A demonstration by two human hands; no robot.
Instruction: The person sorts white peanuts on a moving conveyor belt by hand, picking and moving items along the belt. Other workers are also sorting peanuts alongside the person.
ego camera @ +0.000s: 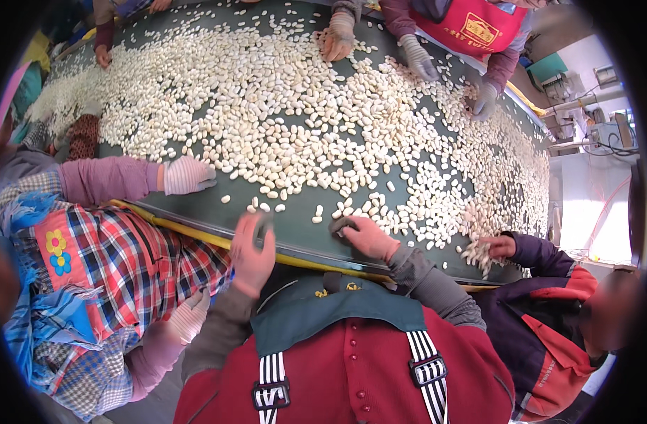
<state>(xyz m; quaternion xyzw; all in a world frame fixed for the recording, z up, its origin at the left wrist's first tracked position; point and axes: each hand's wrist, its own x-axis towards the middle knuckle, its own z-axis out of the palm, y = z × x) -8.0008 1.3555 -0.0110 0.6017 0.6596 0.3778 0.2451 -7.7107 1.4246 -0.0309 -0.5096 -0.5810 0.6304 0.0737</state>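
Many white beans (291, 111) lie spread over a dark green conveyor belt (302, 233) in front of me. My left hand (253, 254), in a pink glove with dark fingertips, is raised over the belt's near edge, thumb and fingers apart; its tips are blurred and no bean shows in it. My right hand (367, 236), in a like glove, is low over the belt beside the nearest beans, its fingers curled; whether a bean is between them cannot be told.
A yellow edge strip (297, 261) borders the belt near me. Co-workers' gloved hands (188, 175) reach in from the left and from the far side (419, 57). At the right, a co-worker's bare hand (498, 247) touches beans. Another co-worker's hand (190, 317) hangs below the belt.
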